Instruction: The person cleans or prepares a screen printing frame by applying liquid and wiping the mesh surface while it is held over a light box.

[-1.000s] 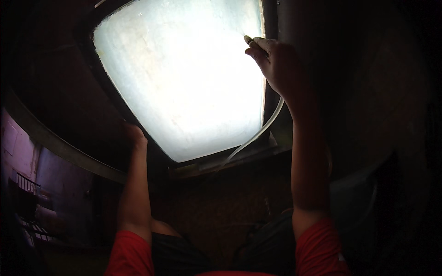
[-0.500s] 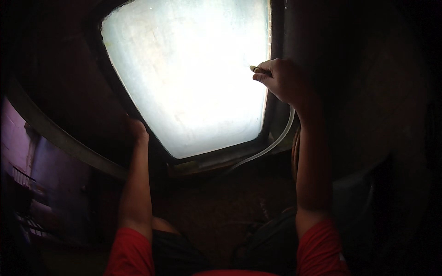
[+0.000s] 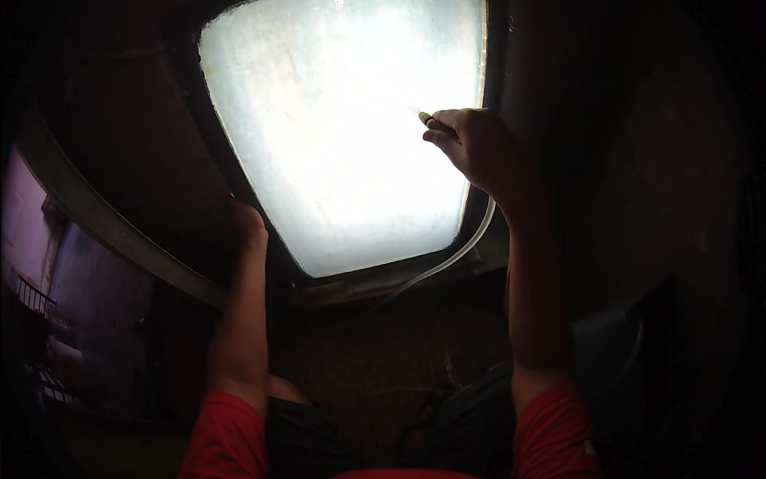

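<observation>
Our right hand (image 3: 479, 145) pinches a slim tool (image 3: 428, 120), bright panel (image 3: 343, 168) behind it! Left hand (image 3: 250, 222): we can't tell its grip.

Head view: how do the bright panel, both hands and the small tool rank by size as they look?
1. Bright panel
2. Right hand and left hand: order unsure, the left being partly lost in darkness
3. Small tool, only its tip showing clearly
</observation>
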Tool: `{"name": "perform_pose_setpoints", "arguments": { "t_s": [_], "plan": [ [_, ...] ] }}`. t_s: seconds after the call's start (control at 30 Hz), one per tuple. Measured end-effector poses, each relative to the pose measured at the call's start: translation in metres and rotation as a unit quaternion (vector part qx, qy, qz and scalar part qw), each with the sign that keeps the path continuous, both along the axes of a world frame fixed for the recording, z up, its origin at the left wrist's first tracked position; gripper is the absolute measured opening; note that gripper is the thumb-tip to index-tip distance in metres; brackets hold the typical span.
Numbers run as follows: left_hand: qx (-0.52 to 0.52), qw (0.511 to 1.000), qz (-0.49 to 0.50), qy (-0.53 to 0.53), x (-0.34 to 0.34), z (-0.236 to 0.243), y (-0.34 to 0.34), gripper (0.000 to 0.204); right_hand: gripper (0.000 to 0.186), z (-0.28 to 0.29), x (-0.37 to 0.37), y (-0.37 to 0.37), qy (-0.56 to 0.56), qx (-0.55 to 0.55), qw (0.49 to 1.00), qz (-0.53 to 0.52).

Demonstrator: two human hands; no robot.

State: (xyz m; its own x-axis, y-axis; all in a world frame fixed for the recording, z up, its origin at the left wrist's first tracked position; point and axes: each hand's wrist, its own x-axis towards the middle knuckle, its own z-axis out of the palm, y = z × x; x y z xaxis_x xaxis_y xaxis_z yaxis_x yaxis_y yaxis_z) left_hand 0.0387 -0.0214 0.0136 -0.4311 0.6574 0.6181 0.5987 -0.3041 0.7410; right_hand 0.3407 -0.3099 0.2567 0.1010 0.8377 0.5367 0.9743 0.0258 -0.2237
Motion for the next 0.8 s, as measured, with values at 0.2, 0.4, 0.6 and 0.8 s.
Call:
{"name": "perform_pose_setpoints", "arguments": {
  "t_s": [0.2, 0.4, 0.6, 0.8],
  "plan": [
    [-0.032, 0.997, 0.026, 0.058, -0.006, 0.018, -0.019, 0.037, 0.027, 0.008, -0.018, 0.008, 0.000, 0.132, 0.991, 0.006],
    [-0.069, 0.997, -0.011, 0.037, 0.004, 0.035, -0.040, 0.037, 0.025, 0.011, -0.034, 0.015, 0.023, 0.185, 0.983, 0.000],
    [-0.044, 0.998, -0.030, 0.029, 0.004, 0.020, -0.031, 0.037, 0.024, 0.020, -0.044, 0.020, 0.010, 0.209, 0.977, 0.032],
    [-0.039, 0.994, 0.015, 0.104, -0.005, -0.009, -0.002, 0.036, 0.028, 0.020, -0.040, 0.026, 0.016, 0.209, 0.978, -0.005]
  ]
}}
